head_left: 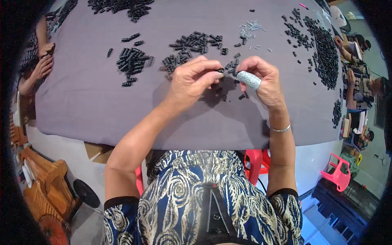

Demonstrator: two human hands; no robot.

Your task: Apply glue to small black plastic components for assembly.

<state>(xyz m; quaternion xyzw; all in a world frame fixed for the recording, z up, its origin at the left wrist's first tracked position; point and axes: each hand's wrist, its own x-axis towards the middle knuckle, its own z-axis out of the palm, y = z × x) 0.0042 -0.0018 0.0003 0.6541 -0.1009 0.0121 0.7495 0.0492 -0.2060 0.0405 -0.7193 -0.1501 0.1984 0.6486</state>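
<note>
Above the purple-grey cloth of the table, my left hand pinches a small black plastic piece between thumb and fingertips. My right hand, its thumb wrapped in a speckled white cover, is closed at the fingertips a short way to the right. A dark bit shows by that thumb tip, too small to name. Just beyond my hands lie loose black cylindrical pieces. Several small black parts are scattered beneath them. Small clear parts sit farther back.
A heap of black cylinders lies to the left, and a large pile of black parts to the right. More black pieces are at the far edge. Other people's hands rest at the left edge. A pink stool stands right.
</note>
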